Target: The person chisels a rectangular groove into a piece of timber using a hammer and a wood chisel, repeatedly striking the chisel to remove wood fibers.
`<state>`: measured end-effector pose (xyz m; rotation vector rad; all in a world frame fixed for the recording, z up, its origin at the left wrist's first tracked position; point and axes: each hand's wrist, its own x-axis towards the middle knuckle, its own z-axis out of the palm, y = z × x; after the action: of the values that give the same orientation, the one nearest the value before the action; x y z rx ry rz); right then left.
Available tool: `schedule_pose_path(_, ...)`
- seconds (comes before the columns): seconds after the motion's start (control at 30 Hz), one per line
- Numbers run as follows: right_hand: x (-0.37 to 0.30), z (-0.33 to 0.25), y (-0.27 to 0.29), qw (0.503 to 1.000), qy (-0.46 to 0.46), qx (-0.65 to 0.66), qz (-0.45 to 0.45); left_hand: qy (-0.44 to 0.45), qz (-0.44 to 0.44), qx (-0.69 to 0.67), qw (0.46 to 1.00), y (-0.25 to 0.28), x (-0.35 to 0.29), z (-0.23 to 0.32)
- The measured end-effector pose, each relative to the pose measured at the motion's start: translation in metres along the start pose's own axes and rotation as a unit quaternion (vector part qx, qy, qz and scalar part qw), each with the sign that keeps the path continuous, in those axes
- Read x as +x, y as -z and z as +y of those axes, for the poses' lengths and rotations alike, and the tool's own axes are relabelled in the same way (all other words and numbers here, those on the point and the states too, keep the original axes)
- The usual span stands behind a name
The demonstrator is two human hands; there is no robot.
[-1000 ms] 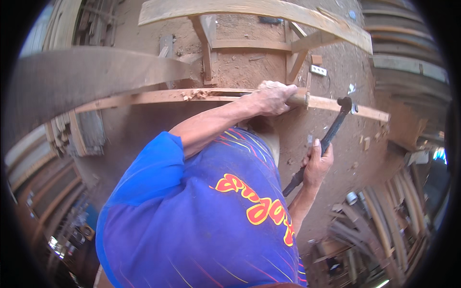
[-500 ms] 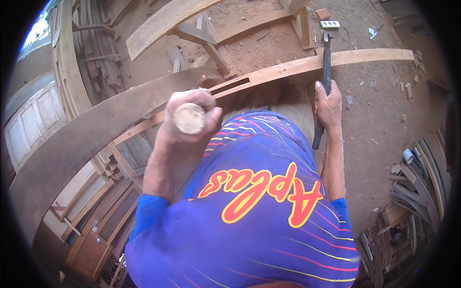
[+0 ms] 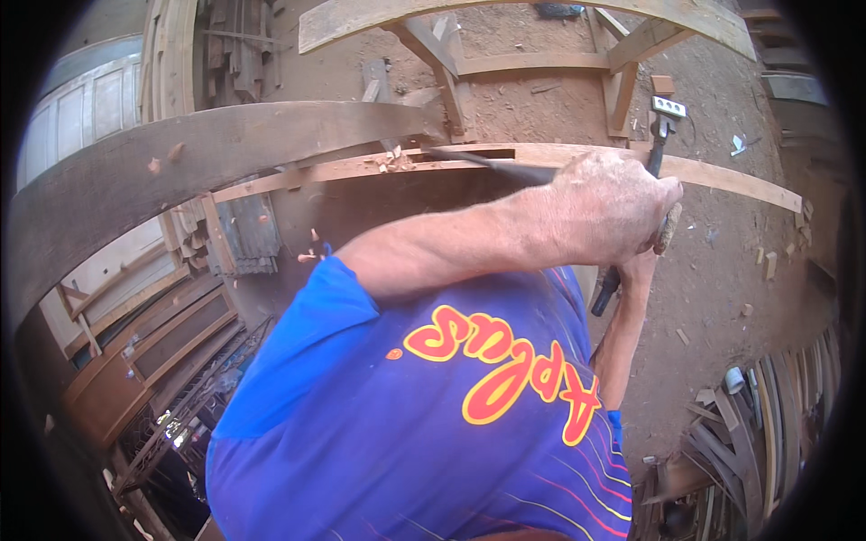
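Note:
My left arm reaches across my body, and my left hand is closed around a chisel. The chisel lies tilted, its dark blade pointing left over the slot in a long wooden beam. Its wooden butt shows at the hand's right side. Partly hidden behind it, my right hand grips a hammer with a dark handle, the head upward beyond the beam. Wood chips lie on the beam left of the slot.
A dark, wide plank crosses the left side. Beyond the beam stands a wooden trestle. A white power strip lies on the dirt floor. Offcuts are piled at the lower right, and a panelled door leans at the far left.
My left hand has swung right with the chisel, from the slot's left end to beside the hammer. Chips now lie on the beam and some hang in the air. The view has shifted.

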<state>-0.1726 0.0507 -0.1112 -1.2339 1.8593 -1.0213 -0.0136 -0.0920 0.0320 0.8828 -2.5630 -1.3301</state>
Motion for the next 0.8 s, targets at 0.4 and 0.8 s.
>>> schedule_pose_path(0.4, 0.008, -0.007, 0.0, 0.992, -0.115, -0.007, -0.045, -0.034, 0.029, -0.047, 0.998, -0.028, -0.028, -0.034)
schedule_pose_path(0.8, 0.001, -0.006, -0.008, 0.999, -0.005, -0.044, 0.001, -0.096, 0.163, -0.093, 0.978, -0.006, -0.041, -0.03)
